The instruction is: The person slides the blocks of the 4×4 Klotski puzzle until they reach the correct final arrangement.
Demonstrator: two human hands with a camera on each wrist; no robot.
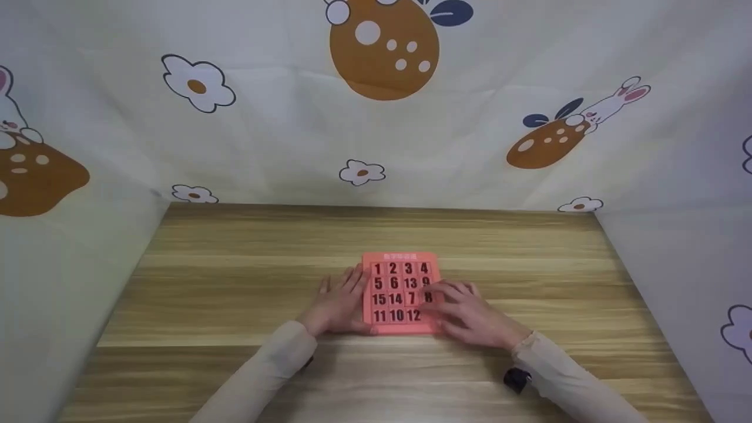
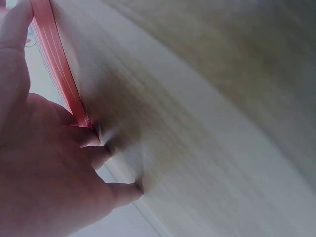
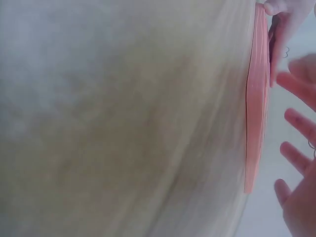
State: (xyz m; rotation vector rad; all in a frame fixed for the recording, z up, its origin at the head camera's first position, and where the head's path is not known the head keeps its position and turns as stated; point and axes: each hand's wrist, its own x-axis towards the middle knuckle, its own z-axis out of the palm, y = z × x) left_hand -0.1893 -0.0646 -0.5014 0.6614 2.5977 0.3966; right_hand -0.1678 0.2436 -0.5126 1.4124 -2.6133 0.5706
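Note:
A pink number slide puzzle (image 1: 402, 329) lies flat on the table, its rows of black numbers facing up. The top row reads 1, 2, 3, 4; the bottom row shows 11, 10 and 12, then a pink gap beside the right fingers. My left hand (image 1: 339, 304) rests along the puzzle's left side, fingers extended, with the thumb at the near left corner. Over the right side of the puzzle, my right hand (image 1: 479, 317) has its fingers spread above the numbers, partly covering the 9 and 8. The right wrist view shows these fingers (image 3: 296, 157) apart from the puzzle's pink side.
The wood-grain table (image 1: 235, 264) extends around the puzzle on all sides. A pale cloth (image 1: 282, 135) printed with flowers, rabbits and orange fruit rises behind and at both sides. Dark wrist straps (image 1: 517, 380) show below the sleeves.

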